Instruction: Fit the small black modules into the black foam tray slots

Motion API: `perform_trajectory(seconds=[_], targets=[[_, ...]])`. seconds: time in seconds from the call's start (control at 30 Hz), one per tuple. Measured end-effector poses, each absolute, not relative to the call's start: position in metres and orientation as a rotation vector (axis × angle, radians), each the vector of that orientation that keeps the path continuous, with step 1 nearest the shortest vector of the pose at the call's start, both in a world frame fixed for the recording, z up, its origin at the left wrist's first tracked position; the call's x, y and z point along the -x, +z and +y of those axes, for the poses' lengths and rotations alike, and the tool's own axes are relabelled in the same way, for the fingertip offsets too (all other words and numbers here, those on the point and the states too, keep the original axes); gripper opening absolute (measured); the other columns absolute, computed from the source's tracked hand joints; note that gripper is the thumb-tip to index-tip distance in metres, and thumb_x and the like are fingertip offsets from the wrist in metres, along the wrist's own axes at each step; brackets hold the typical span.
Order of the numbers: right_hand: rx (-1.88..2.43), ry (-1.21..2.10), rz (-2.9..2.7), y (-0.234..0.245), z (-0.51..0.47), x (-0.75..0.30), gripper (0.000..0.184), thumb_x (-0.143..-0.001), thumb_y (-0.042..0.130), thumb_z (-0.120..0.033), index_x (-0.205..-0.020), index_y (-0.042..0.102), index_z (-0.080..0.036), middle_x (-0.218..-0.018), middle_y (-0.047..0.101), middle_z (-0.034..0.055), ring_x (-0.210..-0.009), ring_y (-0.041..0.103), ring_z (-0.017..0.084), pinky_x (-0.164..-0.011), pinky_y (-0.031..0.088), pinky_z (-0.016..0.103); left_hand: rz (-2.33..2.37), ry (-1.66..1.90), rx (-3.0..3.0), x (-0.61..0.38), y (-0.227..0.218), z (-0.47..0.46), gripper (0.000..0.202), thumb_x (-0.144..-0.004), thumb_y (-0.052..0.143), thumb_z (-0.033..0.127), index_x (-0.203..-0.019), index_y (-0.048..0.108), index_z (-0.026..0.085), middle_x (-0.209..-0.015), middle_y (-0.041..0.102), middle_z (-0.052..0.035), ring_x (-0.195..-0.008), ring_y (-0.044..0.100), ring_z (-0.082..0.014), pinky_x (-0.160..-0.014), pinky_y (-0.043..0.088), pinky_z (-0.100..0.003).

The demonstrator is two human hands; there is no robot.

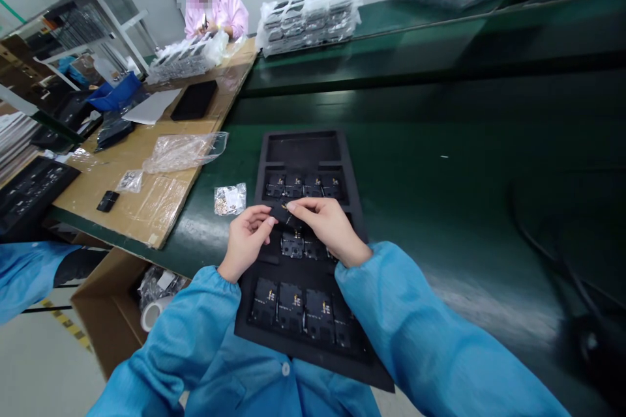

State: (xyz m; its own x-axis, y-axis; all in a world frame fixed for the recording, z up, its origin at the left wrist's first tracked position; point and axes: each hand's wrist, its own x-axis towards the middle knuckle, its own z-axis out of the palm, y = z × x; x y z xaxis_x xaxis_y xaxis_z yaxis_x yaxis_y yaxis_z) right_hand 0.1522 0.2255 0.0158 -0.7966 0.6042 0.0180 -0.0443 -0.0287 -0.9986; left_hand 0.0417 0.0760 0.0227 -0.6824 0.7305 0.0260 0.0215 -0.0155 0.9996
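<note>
A black foam tray (306,146) lies on the green belt in front of me, with rows of small black parts (292,305) seated in its pockets. Both hands meet over the tray's middle row. My left hand (247,241) is curled, its thumb and fingers pinched on the left end of a small black part (282,212) with a gold contact. My right hand (327,227) pinches the same part from the right, fingertips pressed on its top. A small clear bag of metal bits (229,199) lies just left of the tray.
A cardboard-covered bench (147,202) at left carries a clear plastic bag (183,151), a black pad (194,100) and a blue bin (116,92). A person in pink (212,6) works at the far end. Wrapped tray stacks (308,13) stand behind. A cardboard box (110,313) sits below.
</note>
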Motion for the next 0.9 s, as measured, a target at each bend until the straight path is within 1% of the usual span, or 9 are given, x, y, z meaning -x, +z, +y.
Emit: perform_trajectory(seconds=[0.13,0.3,0.6,0.9], targets=[[0.582,1.892,-1.809,0.0162,0.2246,-0.1517,0.034,-0.078,0.072,-0.051,-0.082,0.080,-0.019,-0.086,0.076,0.0059,-0.089,0.069,0.032,-0.083,0.053,0.039,1.760,1.740,-0.784,-0.0403,0.0206,0.0753,0.034,-0.082,0.075,0.040,-0.103,0.065,0.016,-0.081,0.071,-0.0029,-0.047,0.055,-0.0059,-0.047,0.046,-0.020],[0.590,1.907,-1.819,0.0158,0.2240,-0.1521,0.033,-0.077,0.072,-0.050,-0.085,0.081,-0.019,-0.087,0.076,0.0065,-0.093,0.069,0.033,-0.087,0.053,0.041,1.757,1.741,-0.783,-0.0400,0.0197,0.0746,0.034,-0.082,0.075,0.041,-0.103,0.065,0.016,-0.081,0.072,-0.0032,-0.047,0.055,-0.0061,-0.047,0.046,-0.020],[0.584,1.901,-1.824,0.0139,0.2255,-0.1532,0.030,-0.078,0.072,-0.047,-0.086,0.080,-0.019,-0.087,0.075,0.0069,-0.092,0.069,0.031,-0.089,0.052,0.041,1.751,1.740,-0.782,-0.0407,0.0203,0.0745,0.035,-0.083,0.074,0.042,-0.104,0.064,0.016,-0.081,0.072,-0.0032,-0.047,0.055,-0.0060,-0.047,0.046,-0.020],[0.564,1.894,-1.831,0.0143,0.2248,-0.1529,0.029,-0.078,0.073,-0.045,-0.085,0.080,-0.018,-0.090,0.076,0.0074,-0.091,0.070,0.031,-0.086,0.053,0.040,1.743,1.733,-0.793,-0.0408,0.0198,0.0739,0.036,-0.082,0.075,0.042,-0.104,0.064,0.016,-0.080,0.071,-0.0030,-0.048,0.055,-0.0062,-0.048,0.046,-0.020]])
